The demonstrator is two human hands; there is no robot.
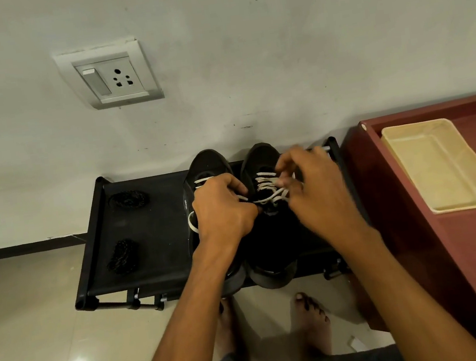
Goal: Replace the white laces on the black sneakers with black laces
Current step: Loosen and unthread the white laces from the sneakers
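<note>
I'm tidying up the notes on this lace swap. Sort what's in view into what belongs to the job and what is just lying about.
Belongs to the job:
- left sneaker
- right sneaker
- white laces
- two black lace bundles
- left hand and right hand, both on the laces

Just lying about:
- cream tray
- maroon cabinet
- wall socket
- black rack under the shoes

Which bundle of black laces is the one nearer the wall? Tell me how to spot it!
Find the black shoe rack standing against the wall. The sneakers sit on its right half; on the left half lie two coiled bundles of black laces. The one you want is at the back, closest to the wall and below the wall socket, while the other bundle lies nearer the front edge.
</note>
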